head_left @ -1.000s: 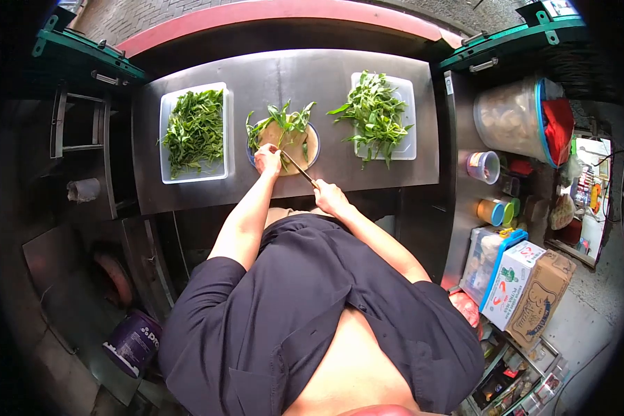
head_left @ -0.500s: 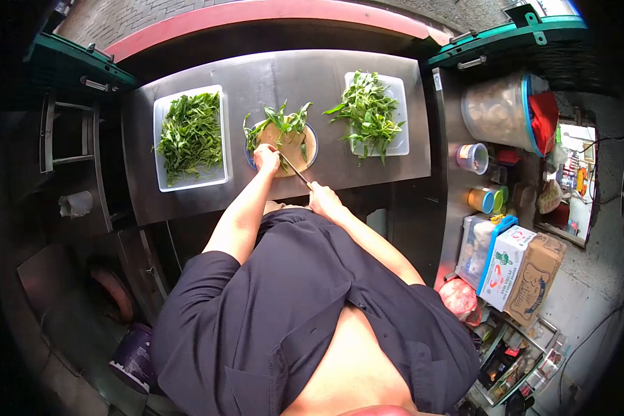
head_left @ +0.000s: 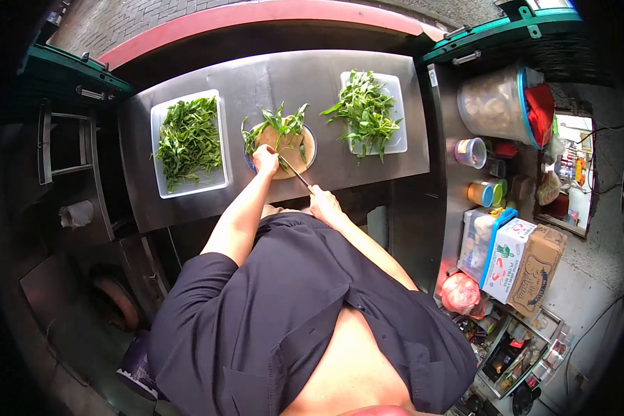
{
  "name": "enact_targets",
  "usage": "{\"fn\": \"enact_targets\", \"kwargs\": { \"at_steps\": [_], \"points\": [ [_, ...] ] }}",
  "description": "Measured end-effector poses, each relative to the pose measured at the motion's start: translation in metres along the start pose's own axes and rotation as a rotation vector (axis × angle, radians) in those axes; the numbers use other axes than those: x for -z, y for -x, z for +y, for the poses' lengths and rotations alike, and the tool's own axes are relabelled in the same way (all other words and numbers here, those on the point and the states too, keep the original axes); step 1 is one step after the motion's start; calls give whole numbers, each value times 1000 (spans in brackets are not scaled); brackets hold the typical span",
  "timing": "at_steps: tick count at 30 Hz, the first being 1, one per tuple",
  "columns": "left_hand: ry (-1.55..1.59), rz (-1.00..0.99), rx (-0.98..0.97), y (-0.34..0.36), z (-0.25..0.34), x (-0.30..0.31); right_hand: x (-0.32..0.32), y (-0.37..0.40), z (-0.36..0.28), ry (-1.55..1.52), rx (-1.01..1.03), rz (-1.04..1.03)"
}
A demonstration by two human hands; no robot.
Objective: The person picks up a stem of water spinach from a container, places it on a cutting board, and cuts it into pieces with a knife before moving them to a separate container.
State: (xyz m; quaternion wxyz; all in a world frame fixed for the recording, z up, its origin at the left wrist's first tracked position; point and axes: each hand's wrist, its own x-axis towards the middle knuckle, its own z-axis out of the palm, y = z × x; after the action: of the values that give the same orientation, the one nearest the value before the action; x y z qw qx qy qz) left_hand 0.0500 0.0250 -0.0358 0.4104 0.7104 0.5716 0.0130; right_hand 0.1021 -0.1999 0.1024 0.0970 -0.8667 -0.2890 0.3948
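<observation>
My left hand [head_left: 265,159] is closed on a bunch of leafy greens [head_left: 284,123] over a round cutting board [head_left: 303,161]. In my right hand [head_left: 324,202] is a knife [head_left: 296,172], its blade pointing up and left to the stems beside my left fingers. The leaves spread over the far side of the board, while the stem ends are mostly hidden by my left hand. A white tray [head_left: 222,161] on the left holds a heap of cut greens [head_left: 188,142]. On the right, another tray [head_left: 396,90] carries longer leafy greens [head_left: 366,114].
Everything stands on a metal table [head_left: 256,76]. Along the right side counter are a large clear tub [head_left: 489,104], small lidded jars [head_left: 480,193], a blue-lidded box [head_left: 475,243], and a cardboard carton [head_left: 536,272]. A purple bucket [head_left: 137,367] is low on the left.
The view has shifted slightly. Both hands, the knife and the greens keep nearly the same places on the board.
</observation>
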Motion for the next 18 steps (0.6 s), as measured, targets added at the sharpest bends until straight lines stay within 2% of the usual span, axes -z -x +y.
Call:
{"fn": "enact_targets", "kwargs": {
  "at_steps": [7, 11, 13, 17, 18],
  "points": [
    [33, 41, -70, -10, -19, -17, -8, -2, 11, 13, 75, 96],
    [59, 34, -34, -9, -17, -16, -7, 0, 14, 59, 78, 72],
    [104, -30, 60, -10, -15, -12, -5, -3, 15, 67, 81, 80],
    [29, 36, -49, -14, -23, -18, 2, -7, 15, 8, 56, 63],
    [61, -3, 0, -17, -25, -20, 4, -9, 15, 16, 41, 35]
  ]
}}
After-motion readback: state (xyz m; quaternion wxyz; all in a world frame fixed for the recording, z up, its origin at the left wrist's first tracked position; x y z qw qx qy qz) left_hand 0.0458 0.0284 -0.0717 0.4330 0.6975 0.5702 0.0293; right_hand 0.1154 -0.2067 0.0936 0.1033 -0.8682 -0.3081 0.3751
